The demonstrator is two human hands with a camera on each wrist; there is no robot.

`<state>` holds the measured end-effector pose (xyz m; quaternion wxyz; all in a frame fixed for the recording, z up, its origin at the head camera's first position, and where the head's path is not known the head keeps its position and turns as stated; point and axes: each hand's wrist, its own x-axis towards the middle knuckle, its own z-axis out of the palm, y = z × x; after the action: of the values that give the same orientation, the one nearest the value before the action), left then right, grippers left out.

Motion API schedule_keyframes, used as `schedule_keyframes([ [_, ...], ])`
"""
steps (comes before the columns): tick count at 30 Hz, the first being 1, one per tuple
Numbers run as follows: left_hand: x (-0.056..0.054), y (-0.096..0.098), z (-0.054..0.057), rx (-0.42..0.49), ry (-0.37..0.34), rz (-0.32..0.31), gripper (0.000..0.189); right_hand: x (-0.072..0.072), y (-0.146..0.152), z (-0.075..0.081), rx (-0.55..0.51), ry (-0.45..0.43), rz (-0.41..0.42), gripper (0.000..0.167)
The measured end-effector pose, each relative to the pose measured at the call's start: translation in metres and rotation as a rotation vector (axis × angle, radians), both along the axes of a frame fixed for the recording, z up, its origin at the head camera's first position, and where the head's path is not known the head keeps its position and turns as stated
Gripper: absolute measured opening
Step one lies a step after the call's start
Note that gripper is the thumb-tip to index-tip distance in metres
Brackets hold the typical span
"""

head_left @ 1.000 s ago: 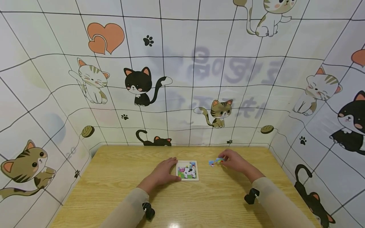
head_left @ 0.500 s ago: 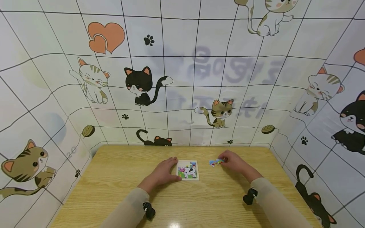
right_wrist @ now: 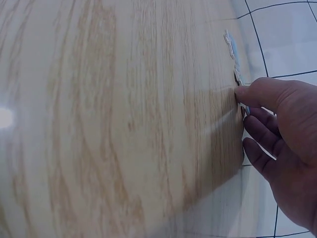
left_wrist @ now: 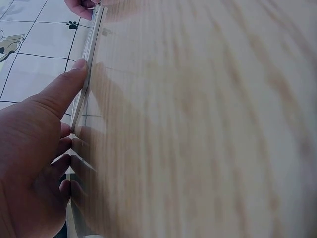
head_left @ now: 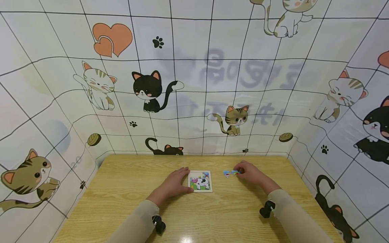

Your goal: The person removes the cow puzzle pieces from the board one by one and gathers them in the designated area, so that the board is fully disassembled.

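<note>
A square jigsaw puzzle board with a pale frame and a cow picture lies flat on the table. My left hand holds its left side, thumb at the near corner and fingers at the far corner. In the left wrist view the thumb presses the board's near edge. To the right of the board, my right hand pinches a blue and green puzzle piece at the table surface. Another small puzzle piece lies just left of it. Fingers partly cover the held piece.
The wooden table has its far edge against a white wall sheet printed with cats and grid lines. Similar sheeting stands at both sides. A black wrist device sits on the left sleeve, another on the right.
My right hand has shifted the pinched puzzle piece slightly and turned it a little on the table. The left hand and the board have stayed in place.
</note>
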<state>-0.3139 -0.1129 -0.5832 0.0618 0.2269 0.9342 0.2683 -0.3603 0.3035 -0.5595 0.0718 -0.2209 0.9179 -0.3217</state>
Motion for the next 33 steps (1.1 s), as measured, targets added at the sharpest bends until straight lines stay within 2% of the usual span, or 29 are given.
schedule_keyframes([
  [16,-0.001,0.0,-0.001,-0.011,-0.007,-0.001,0.097,-0.004,0.005,-0.005,-0.009,-0.02,0.021,0.026],
  [26,0.0,0.001,0.001,-0.007,-0.007,0.001,0.096,-0.003,0.001,0.0,-0.07,0.013,-0.027,0.03],
  [33,0.0,0.001,0.001,-0.005,-0.007,0.003,0.097,0.0,-0.009,0.007,-0.132,0.039,0.027,0.026],
])
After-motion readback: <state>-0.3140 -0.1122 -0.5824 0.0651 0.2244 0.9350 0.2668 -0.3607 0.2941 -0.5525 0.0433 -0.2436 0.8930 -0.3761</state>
